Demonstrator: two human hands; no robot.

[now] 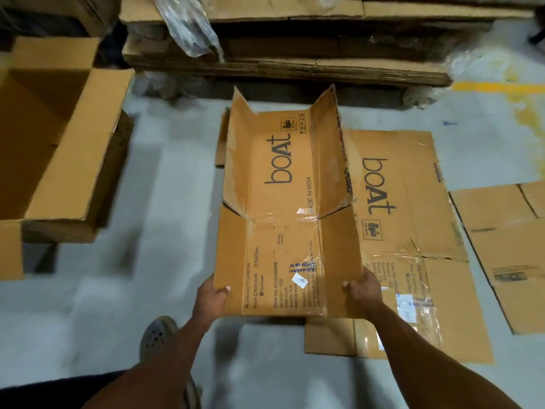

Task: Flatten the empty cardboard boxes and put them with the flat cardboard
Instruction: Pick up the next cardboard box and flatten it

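Both the left hand (pixel 213 293) and right hand (pixel 361 287) grip the flattened box (pixel 283 208), its long axis pointing away, with flat cardboard (pixel 413 202) just right.

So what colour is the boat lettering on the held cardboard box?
Black on the brown cardboard box, head view.

"boAt", "MADE IN INDIA" on held box (pixel 283 202); "boAt" on flat cardboard (pixel 407 184)

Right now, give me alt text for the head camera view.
Two hands, left and right, hold a flattened boat carton above the grey floor. Another flat carton lies just right; an open box stands left.
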